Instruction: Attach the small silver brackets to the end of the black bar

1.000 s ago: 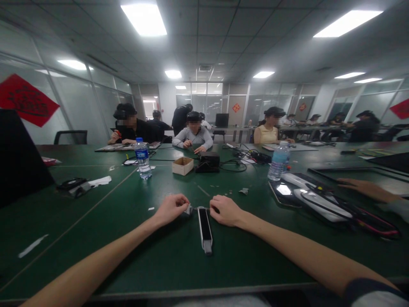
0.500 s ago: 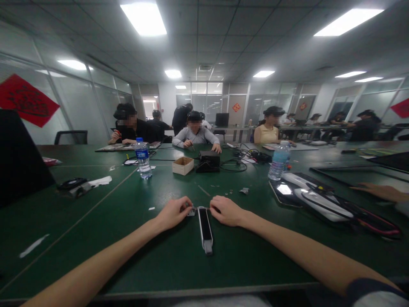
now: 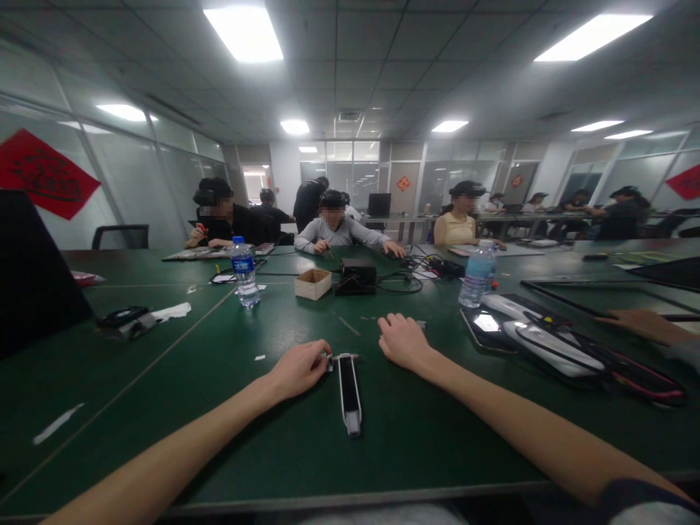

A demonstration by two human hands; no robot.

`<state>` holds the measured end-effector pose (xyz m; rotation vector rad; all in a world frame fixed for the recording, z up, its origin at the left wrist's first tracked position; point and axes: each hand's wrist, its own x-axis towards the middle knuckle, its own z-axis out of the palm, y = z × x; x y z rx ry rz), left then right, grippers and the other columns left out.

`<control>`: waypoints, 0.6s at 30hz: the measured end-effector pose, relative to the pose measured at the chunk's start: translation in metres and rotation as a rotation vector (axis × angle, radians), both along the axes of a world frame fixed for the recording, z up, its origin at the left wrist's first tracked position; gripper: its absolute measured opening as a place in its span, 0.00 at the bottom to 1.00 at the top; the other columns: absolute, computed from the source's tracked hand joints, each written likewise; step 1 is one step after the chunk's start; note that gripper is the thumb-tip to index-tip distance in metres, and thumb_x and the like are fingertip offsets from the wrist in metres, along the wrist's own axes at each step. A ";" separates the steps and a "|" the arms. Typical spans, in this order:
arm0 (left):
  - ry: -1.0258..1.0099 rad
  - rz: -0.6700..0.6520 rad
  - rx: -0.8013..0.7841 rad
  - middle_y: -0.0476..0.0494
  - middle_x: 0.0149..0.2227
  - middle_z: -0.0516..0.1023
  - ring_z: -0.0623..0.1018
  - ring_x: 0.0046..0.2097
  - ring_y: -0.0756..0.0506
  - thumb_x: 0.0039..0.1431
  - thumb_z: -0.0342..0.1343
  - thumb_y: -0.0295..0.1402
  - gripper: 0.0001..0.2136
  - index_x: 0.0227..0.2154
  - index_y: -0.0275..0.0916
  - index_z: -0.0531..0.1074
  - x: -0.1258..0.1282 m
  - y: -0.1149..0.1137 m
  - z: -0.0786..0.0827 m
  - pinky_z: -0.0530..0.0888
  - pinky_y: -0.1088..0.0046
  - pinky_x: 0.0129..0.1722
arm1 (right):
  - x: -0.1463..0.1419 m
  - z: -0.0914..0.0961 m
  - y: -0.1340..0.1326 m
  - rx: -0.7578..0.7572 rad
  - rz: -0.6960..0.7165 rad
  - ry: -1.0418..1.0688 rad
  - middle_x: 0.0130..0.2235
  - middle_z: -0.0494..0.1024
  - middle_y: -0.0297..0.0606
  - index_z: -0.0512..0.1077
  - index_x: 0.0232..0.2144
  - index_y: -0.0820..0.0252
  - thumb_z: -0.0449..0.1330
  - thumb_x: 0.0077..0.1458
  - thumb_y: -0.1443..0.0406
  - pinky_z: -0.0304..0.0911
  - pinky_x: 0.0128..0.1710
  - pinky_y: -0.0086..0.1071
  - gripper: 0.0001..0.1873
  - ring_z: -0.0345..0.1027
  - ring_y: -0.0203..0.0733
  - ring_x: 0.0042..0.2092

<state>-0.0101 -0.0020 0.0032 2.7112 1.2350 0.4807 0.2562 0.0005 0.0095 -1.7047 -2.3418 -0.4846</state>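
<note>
On the green table (image 3: 230, 452) directly before me lies a slim device (image 3: 351, 394) with a black face, white edges and a grey near end. A thin bar sticks out sideways at its far end. My left hand (image 3: 300, 370) is closed in a pinch on a small metal piece (image 3: 329, 362) beside that end. To the right and farther from me, my right hand (image 3: 405, 341) rests low over the table, its fingers curled downward. Whatever is under those fingertips is hidden. Just behind this hand a bit of a crumpled grey scrap (image 3: 421, 325) shows.
A small open box (image 3: 313, 284) and a black box-shaped unit (image 3: 355, 277) with cables stand ahead. Water bottles stand left (image 3: 245, 271) and right (image 3: 477, 274). A tablet (image 3: 486, 328) and white tools (image 3: 539, 337) lie right, near another person's hand (image 3: 639, 324). Several people sit beyond.
My right hand has left the device's far end and moved right and away from me, over where small rings lay. My left hand stays put. The person opposite has reached toward the cables.
</note>
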 end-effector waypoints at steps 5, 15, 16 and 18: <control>0.010 -0.016 0.023 0.47 0.30 0.74 0.74 0.32 0.45 0.62 0.47 0.33 0.08 0.40 0.40 0.69 0.000 -0.002 0.001 0.67 0.72 0.32 | 0.030 0.001 0.012 -0.109 -0.335 0.025 0.49 0.70 0.63 0.70 0.48 0.70 0.54 0.60 0.61 0.58 0.45 0.48 0.19 0.63 0.61 0.51; 0.051 -0.013 0.013 0.47 0.32 0.75 0.75 0.32 0.46 0.63 0.47 0.33 0.08 0.41 0.40 0.68 0.001 -0.003 0.003 0.68 0.72 0.33 | 0.046 0.004 0.021 -0.268 -0.446 0.030 0.49 0.70 0.60 0.68 0.50 0.71 0.51 0.61 0.66 0.62 0.42 0.41 0.18 0.68 0.58 0.49; 0.055 -0.011 0.013 0.47 0.32 0.75 0.75 0.32 0.46 0.62 0.47 0.33 0.08 0.41 0.40 0.68 0.001 -0.003 0.002 0.68 0.72 0.33 | 0.046 0.005 0.021 -0.267 -0.426 0.031 0.48 0.71 0.59 0.68 0.49 0.71 0.50 0.61 0.67 0.62 0.41 0.40 0.17 0.68 0.57 0.48; 0.060 -0.009 0.017 0.47 0.33 0.75 0.75 0.32 0.46 0.62 0.47 0.32 0.08 0.42 0.40 0.68 0.000 -0.003 0.002 0.68 0.72 0.33 | 0.044 0.008 0.020 -0.250 -0.384 0.033 0.47 0.71 0.57 0.68 0.48 0.70 0.48 0.62 0.68 0.63 0.41 0.39 0.16 0.68 0.54 0.47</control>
